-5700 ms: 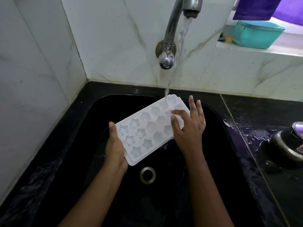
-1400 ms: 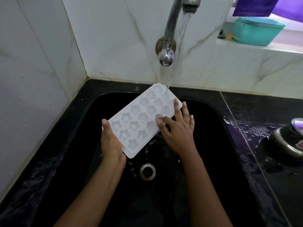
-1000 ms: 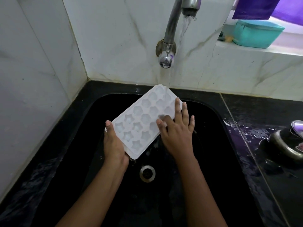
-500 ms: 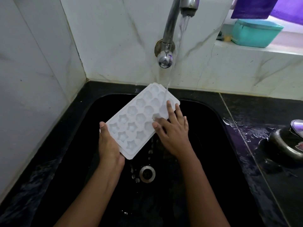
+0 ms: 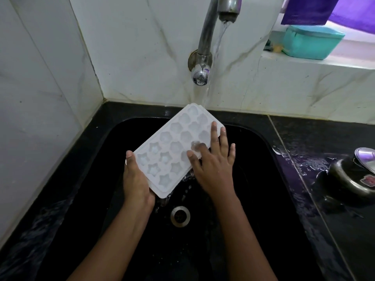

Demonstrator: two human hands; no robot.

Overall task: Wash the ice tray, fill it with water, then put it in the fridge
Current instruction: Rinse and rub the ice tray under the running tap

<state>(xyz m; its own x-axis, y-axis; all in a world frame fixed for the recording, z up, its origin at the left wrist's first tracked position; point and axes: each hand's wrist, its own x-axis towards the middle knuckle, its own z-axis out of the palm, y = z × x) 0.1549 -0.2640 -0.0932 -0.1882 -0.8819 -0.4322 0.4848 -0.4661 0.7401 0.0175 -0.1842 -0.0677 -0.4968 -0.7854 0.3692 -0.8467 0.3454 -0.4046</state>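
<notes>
A white ice tray (image 5: 174, 147) with star and round moulds is tilted over the black sink (image 5: 261, 159), its far end raised under the running tap (image 5: 225, 9). Water from the tap strikes the tray's far corner and runs off its near edge. My left hand (image 5: 136, 179) grips the tray's near left end, thumb on its rim. My right hand (image 5: 213, 161) lies flat on the tray's right side, fingers straight and spread over the moulds.
The sink's drain (image 5: 180, 216) lies below the tray. A wet black counter (image 5: 316, 151) on the right carries a steel vessel (image 5: 353, 179). A teal tub (image 5: 312, 43) sits on the marble ledge, a purple cloth (image 5: 312, 9) above it. Marble walls close the left and back.
The tray has stayed under the stream, shifting slightly. My right hand has slid along the tray's right side, its fingers reaching a little farther up. My left hand keeps its grip.
</notes>
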